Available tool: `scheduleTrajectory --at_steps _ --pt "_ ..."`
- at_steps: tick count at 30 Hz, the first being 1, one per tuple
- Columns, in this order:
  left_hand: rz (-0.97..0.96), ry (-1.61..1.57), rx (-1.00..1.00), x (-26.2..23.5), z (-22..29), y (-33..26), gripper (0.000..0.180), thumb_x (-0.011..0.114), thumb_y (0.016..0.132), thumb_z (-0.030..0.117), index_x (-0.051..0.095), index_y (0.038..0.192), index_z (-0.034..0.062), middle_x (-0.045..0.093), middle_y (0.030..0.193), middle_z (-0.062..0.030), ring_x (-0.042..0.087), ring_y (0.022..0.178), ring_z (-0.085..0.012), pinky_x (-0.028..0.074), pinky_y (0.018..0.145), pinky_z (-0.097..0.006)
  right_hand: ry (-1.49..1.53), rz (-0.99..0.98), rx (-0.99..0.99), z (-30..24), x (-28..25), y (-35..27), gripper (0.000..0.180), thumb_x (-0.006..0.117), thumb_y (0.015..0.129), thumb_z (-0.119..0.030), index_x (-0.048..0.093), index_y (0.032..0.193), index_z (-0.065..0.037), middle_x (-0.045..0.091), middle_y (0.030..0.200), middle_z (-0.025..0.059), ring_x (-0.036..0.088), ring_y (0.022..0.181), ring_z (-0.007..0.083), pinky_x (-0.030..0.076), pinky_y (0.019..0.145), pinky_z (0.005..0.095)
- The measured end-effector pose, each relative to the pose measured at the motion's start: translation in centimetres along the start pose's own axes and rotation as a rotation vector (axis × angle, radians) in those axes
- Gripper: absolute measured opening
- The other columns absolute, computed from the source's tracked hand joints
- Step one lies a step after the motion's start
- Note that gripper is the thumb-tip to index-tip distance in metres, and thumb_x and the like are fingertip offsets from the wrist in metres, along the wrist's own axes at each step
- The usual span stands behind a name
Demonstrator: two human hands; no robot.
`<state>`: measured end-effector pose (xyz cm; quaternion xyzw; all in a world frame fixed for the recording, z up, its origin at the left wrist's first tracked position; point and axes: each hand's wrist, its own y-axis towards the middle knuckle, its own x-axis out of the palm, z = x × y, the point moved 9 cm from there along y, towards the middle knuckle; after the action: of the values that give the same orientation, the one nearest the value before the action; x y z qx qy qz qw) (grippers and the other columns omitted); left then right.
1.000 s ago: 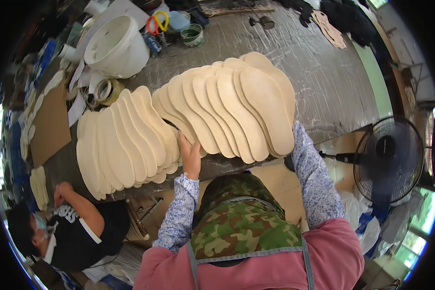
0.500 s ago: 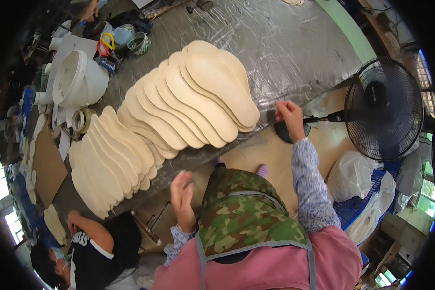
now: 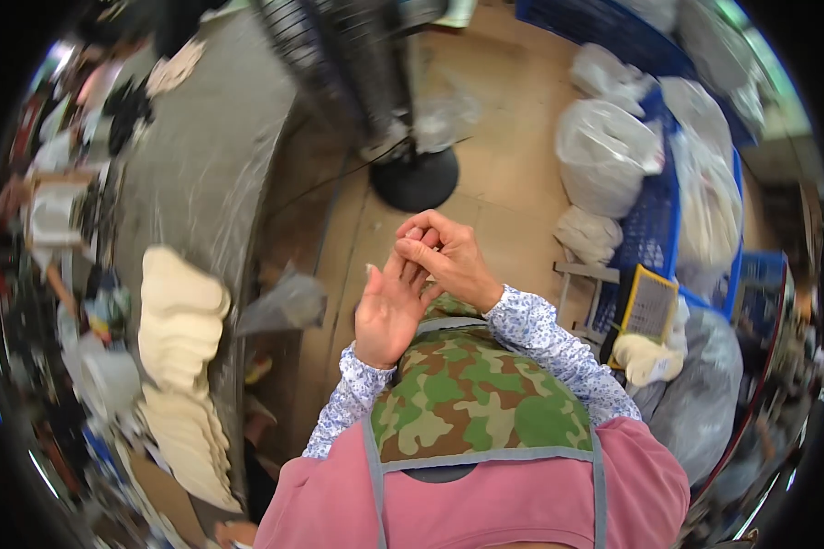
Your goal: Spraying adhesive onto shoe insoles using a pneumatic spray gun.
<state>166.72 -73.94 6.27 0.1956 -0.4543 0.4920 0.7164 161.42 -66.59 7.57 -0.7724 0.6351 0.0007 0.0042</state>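
Note:
Both hands are raised in front of my chest, above a camouflage apron (image 3: 471, 393). My left hand (image 3: 389, 311) is held flat, palm up, fingers apart, with nothing in it. My right hand (image 3: 449, 252) is curled over it, its fingertips pinched at the tips of the left fingers. I cannot tell whether anything small lies between them. Fanned stacks of cream shoe insoles (image 3: 178, 320) lie on the grey table (image 3: 201, 156) to my left, well away from both hands.
A standing fan's round black base (image 3: 417, 178) sits on the tan floor just ahead. Filled white plastic bags (image 3: 604, 146) and blue crates (image 3: 655, 220) stand at the right, with a yellow-framed mesh piece (image 3: 650, 302). Cluttered tools line the table's far left side.
The view has swung right, off the table and over the floor. My left hand left the insoles, my right hand left the table edge, and the two have met in front of me.

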Motion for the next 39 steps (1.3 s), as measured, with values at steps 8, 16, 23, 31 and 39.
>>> scheduleTrajectory --at_steps 8,16,23,31,39 --pt "-0.196 0.431 -0.224 8.7 -9.0 13.4 0.081 0.050 0.080 0.026 0.009 0.145 0.0014 0.023 0.148 -0.0114 0.024 0.136 -0.0234 0.023 0.108 -0.040 0.071 0.404 0.142 2.7 -19.0 0.5 0.015 0.062 0.087 -0.016 0.062 0.088 -0.001 0.061 0.067 0.0005 0.054 0.062 0.0039 0.045 0.055 0.0214" --pt "-0.312 0.807 -0.116 10.1 -10.6 28.3 0.067 0.042 0.078 0.000 0.022 0.141 -0.0033 0.036 0.138 -0.0166 0.039 0.127 -0.0260 0.032 0.105 -0.039 0.053 0.470 0.057 3.1 -31.1 9.5 0.021 0.059 0.088 -0.019 0.062 0.079 0.000 0.064 0.065 0.0039 0.059 0.062 0.0089 0.047 0.057 0.0252" --pt "-0.357 0.946 -0.124 14.3 -13.0 41.4 0.058 0.040 0.084 -0.003 0.025 0.140 -0.0054 0.045 0.130 -0.0185 0.047 0.119 -0.0253 0.037 0.100 -0.036 0.003 0.637 0.064 3.4 -43.0 16.3 0.028 0.061 0.087 -0.023 0.057 0.070 -0.001 0.059 0.059 0.0065 0.053 0.054 0.0100 0.043 0.051 0.0282" --pt "-0.397 1.192 0.119 24.8 -17.4 60.5 0.065 0.042 0.081 -0.002 0.024 0.143 0.0018 0.039 0.137 -0.0174 0.047 0.119 -0.0263 0.037 0.099 -0.038 0.221 0.719 0.225 9.4 -65.6 24.3 0.033 0.057 0.091 -0.029 0.056 0.068 -0.005 0.050 0.055 -0.0024 0.046 0.050 0.0048 0.037 0.046 0.0233" --pt "-0.472 1.202 -0.251 26.4 -22.9 80.9 0.062 0.049 0.090 0.015 0.021 0.143 -0.0004 0.030 0.144 -0.0145 0.036 0.128 -0.0248 0.032 0.104 -0.034 -0.246 0.457 -0.170 2.6 -75.5 36.8 0.034 0.052 0.091 -0.031 0.063 0.077 -0.002 0.057 0.061 0.0172 0.056 0.053 0.0284 0.042 0.052 0.0358"
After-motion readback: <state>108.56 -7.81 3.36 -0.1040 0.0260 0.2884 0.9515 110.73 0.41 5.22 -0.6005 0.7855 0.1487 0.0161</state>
